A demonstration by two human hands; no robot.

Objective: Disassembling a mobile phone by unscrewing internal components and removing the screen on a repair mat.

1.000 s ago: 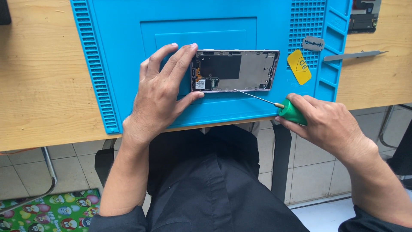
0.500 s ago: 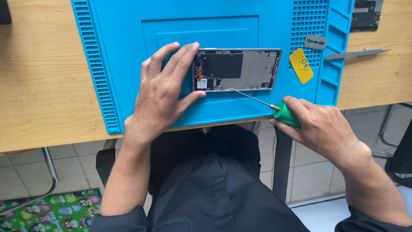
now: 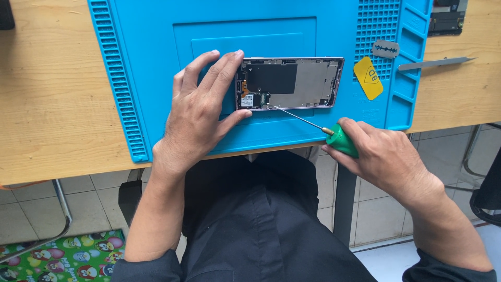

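Wooden table under blue mat

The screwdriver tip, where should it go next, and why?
Probably a slight nudge left. The screwdriver in the right hand has its tip at the phone lower edge, beside the small parts there, and the left hand steadies that end.

One small label – white and square, with dark print – sits inside the opened phone, at its lower left corner, in the upper middle of the frame. No packages, signs or screens.
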